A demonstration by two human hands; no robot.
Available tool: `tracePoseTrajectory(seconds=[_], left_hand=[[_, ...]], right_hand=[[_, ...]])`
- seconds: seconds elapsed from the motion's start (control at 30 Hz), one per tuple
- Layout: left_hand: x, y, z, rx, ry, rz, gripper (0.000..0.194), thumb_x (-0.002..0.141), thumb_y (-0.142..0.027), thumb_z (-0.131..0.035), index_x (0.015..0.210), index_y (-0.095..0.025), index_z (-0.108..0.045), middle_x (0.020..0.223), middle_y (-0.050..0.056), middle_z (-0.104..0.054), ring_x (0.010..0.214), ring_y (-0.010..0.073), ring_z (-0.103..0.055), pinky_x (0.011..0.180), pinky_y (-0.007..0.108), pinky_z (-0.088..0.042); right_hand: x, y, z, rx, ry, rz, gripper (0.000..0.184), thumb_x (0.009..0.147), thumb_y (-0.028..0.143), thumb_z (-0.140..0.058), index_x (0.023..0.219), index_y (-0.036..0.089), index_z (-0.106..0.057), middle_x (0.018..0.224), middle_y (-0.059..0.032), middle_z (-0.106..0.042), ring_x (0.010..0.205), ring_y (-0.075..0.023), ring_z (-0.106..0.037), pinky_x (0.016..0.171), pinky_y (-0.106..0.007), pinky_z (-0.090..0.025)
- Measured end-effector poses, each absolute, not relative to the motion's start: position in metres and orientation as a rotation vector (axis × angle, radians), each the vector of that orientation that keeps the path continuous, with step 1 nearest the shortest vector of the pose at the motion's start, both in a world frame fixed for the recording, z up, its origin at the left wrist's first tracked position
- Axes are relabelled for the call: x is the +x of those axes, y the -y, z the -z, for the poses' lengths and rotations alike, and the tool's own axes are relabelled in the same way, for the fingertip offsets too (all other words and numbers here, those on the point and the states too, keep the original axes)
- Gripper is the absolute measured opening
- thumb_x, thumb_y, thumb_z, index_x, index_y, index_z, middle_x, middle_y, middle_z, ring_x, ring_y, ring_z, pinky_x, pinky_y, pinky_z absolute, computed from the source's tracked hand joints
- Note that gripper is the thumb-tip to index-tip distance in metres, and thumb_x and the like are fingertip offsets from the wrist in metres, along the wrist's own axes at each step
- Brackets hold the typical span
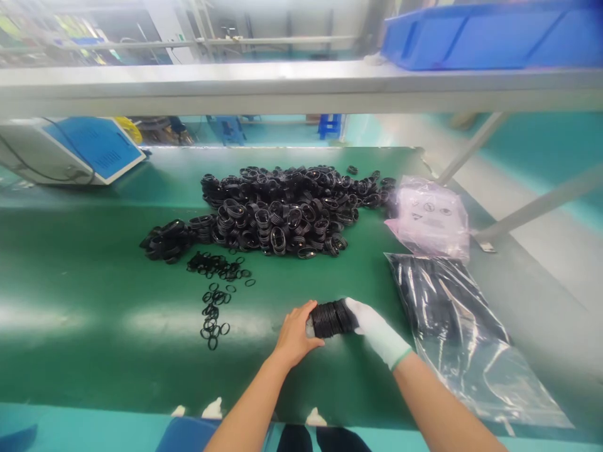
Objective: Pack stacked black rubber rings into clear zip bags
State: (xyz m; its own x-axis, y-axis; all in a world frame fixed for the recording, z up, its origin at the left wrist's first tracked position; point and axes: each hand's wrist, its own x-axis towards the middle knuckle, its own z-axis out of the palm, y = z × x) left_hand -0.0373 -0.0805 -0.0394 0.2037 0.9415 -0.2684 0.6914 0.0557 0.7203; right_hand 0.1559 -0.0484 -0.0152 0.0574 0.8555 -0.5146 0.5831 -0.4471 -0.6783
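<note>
Between my two hands lies a row of stacked black rings [333, 318], just above the green tabletop [113, 351]. My bare left hand [298, 334] closes around the left end, where a pale, clear-looking piece shows beside the thumb. My right hand [377, 326], in a white glove with a green cuff, grips the right end; its fingertips are partly hidden. To the left, loose thin black rings [214, 314] are scattered, with a denser cluster of small rings [217, 266] above them. Behind these rises a large heap of black bands [282, 216], many in stacked bundles.
At right lies a clear plastic bag [452, 320] with black contents, below a pink-tinted bag [431, 213]. A white shelf beam [235, 88] crosses overhead, carrying a blue bin [490, 37]. A blue-topped machine [94, 147] stands at back left.
</note>
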Motion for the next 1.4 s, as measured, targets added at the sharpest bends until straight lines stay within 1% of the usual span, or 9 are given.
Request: tracePoseTrajectory(seconds=[0.17, 0.3, 0.37, 0.53, 0.7, 0.9, 1.1, 1.27, 1.4], left_hand=[[-0.040, 0.078, 0.046, 1.761, -1.533, -0.445, 0.087, 0.050, -0.024, -0.077, 0.128, -0.028, -0.038, 0.134, 0.002, -0.042, 0.120, 0.0230, -0.038, 0.101, 0.040, -0.028], [-0.042, 0.076, 0.050, 1.798, -1.505, -0.455, 0.081, 0.053, -0.022, -0.073, 0.127, -0.026, -0.040, 0.133, 0.001, -0.044, 0.119, 0.0215, -0.037, 0.100, 0.037, -0.029], [-0.043, 0.076, 0.053, 1.812, -1.511, -0.470, 0.078, 0.055, -0.020, -0.070, 0.127, -0.025, -0.040, 0.131, 0.001, -0.045, 0.118, 0.0206, -0.038, 0.099, 0.035, -0.030], [-0.044, 0.076, 0.060, 1.846, -1.535, -0.492, 0.070, 0.060, -0.019, -0.062, 0.126, -0.023, -0.040, 0.130, 0.000, -0.046, 0.115, 0.0194, -0.039, 0.096, 0.032, -0.032], [-0.046, 0.071, 0.064, 1.878, -1.527, -0.455, 0.067, 0.062, -0.013, -0.055, 0.127, -0.021, -0.040, 0.123, 0.004, -0.050, 0.112, 0.0187, -0.041, 0.094, 0.030, -0.033], [-0.042, 0.061, 0.073, 1.900, -1.619, -0.377, 0.059, 0.071, -0.026, -0.050, 0.129, -0.024, -0.037, 0.117, 0.007, -0.051, 0.109, 0.0222, -0.045, 0.088, 0.034, -0.037], [-0.026, 0.068, 0.042, 2.071, -1.641, -0.397, 0.057, 0.073, -0.029, -0.045, 0.127, -0.016, -0.038, 0.122, 0.008, -0.051, 0.113, 0.0250, -0.042, 0.088, 0.038, -0.037], [0.010, 0.085, -0.018, 2.248, -1.216, -0.412, 0.064, 0.068, -0.036, -0.056, 0.128, -0.033, -0.036, 0.127, -0.001, -0.049, 0.113, 0.0244, -0.045, 0.085, 0.038, -0.042], [0.090, 0.115, -0.031, 2.240, -1.052, -0.505, 0.046, 0.076, -0.036, -0.051, 0.121, -0.033, -0.045, 0.122, -0.001, -0.052, 0.111, 0.0217, -0.048, 0.088, 0.036, -0.042]], right_hand=[[0.145, 0.056, 0.009, -2.057, 1.396, -1.356, 0.063, 0.077, 0.058, -0.032, 0.115, 0.013, -0.052, 0.105, -0.0105, -0.062, 0.098, -0.0227, -0.056, 0.084, -0.033, -0.041], [0.103, 0.075, 0.015, -2.362, 1.400, -0.973, 0.102, 0.055, 0.057, -0.060, 0.133, 0.003, -0.025, 0.128, -0.0231, -0.042, 0.116, -0.0343, -0.041, 0.092, -0.041, -0.034], [0.086, 0.081, 0.023, -2.447, 1.426, -0.751, 0.108, 0.051, 0.052, -0.064, 0.135, 0.001, -0.018, 0.131, -0.0252, -0.036, 0.119, -0.0371, -0.036, 0.094, -0.043, -0.031], [0.074, 0.081, 0.033, -2.471, 1.458, -0.590, 0.102, 0.054, 0.045, -0.062, 0.135, 0.003, -0.018, 0.129, -0.0228, -0.039, 0.118, -0.0361, -0.037, 0.095, -0.043, -0.029], [0.062, 0.079, 0.030, -2.495, 1.406, -0.501, 0.112, 0.045, 0.042, -0.067, 0.134, -0.005, -0.016, 0.131, -0.0263, -0.034, 0.120, -0.0379, -0.031, 0.101, -0.044, -0.021], [0.055, 0.064, 0.046, -2.482, 1.242, -0.335, 0.096, 0.046, 0.035, -0.065, 0.131, 0.005, -0.032, 0.111, -0.0168, -0.049, 0.105, -0.0328, -0.042, 0.097, -0.044, -0.027], [0.075, 0.063, 0.011, -2.436, 1.172, -0.612, 0.094, 0.038, 0.033, -0.070, 0.124, 0.010, -0.040, 0.109, -0.0142, -0.051, 0.103, -0.0310, -0.045, 0.092, -0.042, -0.035], [0.153, 0.128, -0.045, -2.160, 0.746, -1.075, 0.081, 0.046, 0.033, -0.068, 0.121, 0.020, -0.041, 0.102, -0.0031, -0.061, 0.092, -0.0199, -0.058, 0.080, -0.029, -0.046], [0.240, 0.217, -0.045, -2.198, 0.518, -0.919, 0.074, 0.053, 0.027, -0.058, 0.123, 0.015, -0.039, 0.105, -0.0049, -0.062, 0.098, -0.0210, -0.058, 0.085, -0.029, -0.044]])
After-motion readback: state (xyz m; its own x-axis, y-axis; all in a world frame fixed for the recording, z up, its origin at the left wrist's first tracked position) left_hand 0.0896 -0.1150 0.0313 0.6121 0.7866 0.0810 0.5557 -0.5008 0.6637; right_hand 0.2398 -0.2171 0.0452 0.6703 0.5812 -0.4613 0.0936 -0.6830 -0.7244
